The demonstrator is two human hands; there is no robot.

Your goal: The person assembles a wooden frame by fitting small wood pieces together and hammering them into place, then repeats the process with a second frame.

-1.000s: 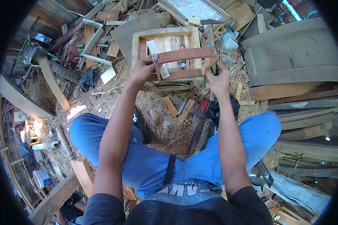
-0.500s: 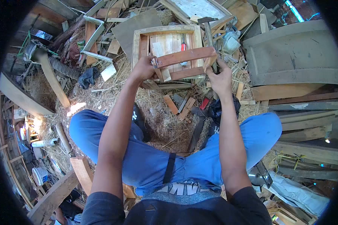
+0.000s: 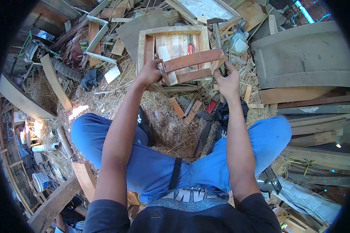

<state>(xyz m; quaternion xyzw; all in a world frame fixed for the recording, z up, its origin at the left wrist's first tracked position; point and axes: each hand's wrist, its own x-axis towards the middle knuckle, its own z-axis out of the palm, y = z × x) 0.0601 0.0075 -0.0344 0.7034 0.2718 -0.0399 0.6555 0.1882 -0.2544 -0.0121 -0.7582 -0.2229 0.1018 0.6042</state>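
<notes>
Between my hands is a small reddish-brown wooden frame (image 3: 192, 59), an open rectangle of narrow boards. My left hand (image 3: 150, 73) is closed on its left end, and my right hand (image 3: 227, 80) grips the right end. Beneath and beyond it lies a larger pale wooden frame (image 3: 171, 29) with a slatted bottom. Inside that one I see a screwdriver with a red handle (image 3: 190, 49) and a light strip of wood (image 3: 164, 54). A hammer (image 3: 216, 27) rests at the larger frame's right side, its head away from me.
Wood offcuts (image 3: 176, 107) and a red-and-black object (image 3: 211, 106) lie on the straw-covered ground between my feet. A grey panel (image 3: 303, 58) and stacked boards (image 3: 319, 124) are at the right. A dark cloth (image 3: 91, 79) and a curved board (image 3: 56, 83) are to the left.
The small frame has tilted slightly, its left end a little lower. Both hands keep their hold and have barely moved.
</notes>
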